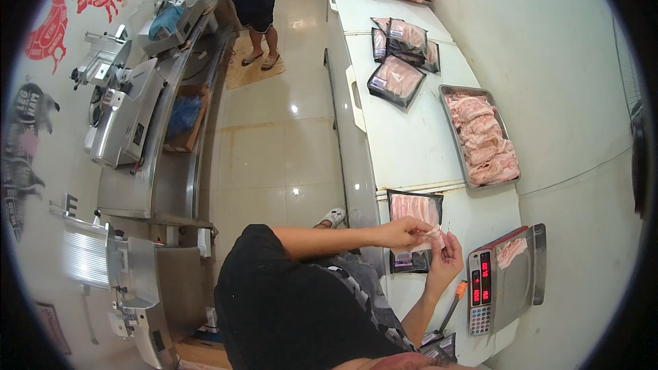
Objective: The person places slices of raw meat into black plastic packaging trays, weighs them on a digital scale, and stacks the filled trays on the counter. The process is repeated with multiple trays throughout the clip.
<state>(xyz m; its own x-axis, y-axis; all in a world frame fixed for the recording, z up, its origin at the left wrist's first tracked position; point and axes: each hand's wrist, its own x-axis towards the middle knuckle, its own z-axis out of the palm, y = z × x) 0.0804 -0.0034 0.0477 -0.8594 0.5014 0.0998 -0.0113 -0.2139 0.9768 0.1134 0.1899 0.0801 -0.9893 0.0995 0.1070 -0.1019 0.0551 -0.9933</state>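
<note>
Over the white counter, my left hand [403,233] pinches a thin slice of raw pork [433,239] between its fingers. Close beside it, my right hand [447,259] grips the same slice at its other end. Beneath both hands lies a black vacuum-style pack [414,205] with pale pink slices laid out in it, partly hidden by my hands and forearm. To the right of my hands stands a digital scale [480,288] with red lit digits. A small piece of sliced pork [511,253] rests on the scale's metal plate [514,293].
A metal tray [455,126] heaped with sliced pork sits along the wall. Several filled packs [396,81] lie farther up the white counter [406,149]. An orange-ended tool [452,306] and more packs [442,349] are near my right forearm. Meat slicers [126,113] line the left; another person [252,0] stands beyond.
</note>
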